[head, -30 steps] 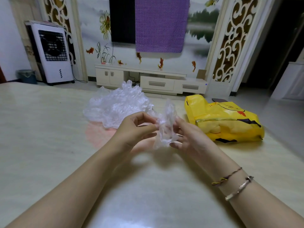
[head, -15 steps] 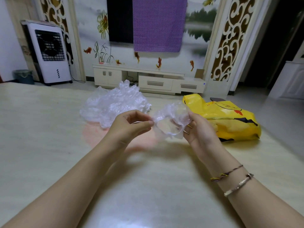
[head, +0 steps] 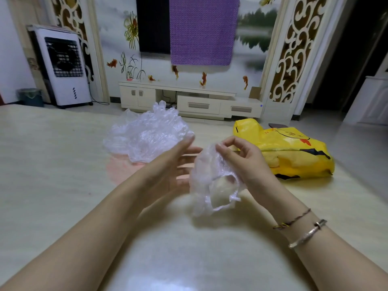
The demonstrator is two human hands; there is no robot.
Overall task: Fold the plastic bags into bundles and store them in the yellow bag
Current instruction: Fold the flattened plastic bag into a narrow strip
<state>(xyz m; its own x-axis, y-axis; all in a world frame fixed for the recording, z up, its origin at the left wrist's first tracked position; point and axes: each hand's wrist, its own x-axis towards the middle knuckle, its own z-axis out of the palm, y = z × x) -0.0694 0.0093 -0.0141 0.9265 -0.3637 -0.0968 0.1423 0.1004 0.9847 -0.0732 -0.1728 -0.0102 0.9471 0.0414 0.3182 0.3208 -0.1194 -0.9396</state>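
Pinching a clear plastic bag (head: 212,177) above the bench (head: 52,175), the right hand (head: 241,162) grips it while the left hand (head: 168,164) spreads open beside it. Folding seems underway; next, bundling, then the yellow bag (head: 294,156) right of the fingers (head: 220,148).

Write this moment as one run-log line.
right hand: pinching clear bag | left hand: open beside it | pile: on table | yellow bag: right

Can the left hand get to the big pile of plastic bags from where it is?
Probably yes. The left hand is open and empty, with its fingertips right by the near edge of the pile of plastic bags. Nothing lies between them on the table.
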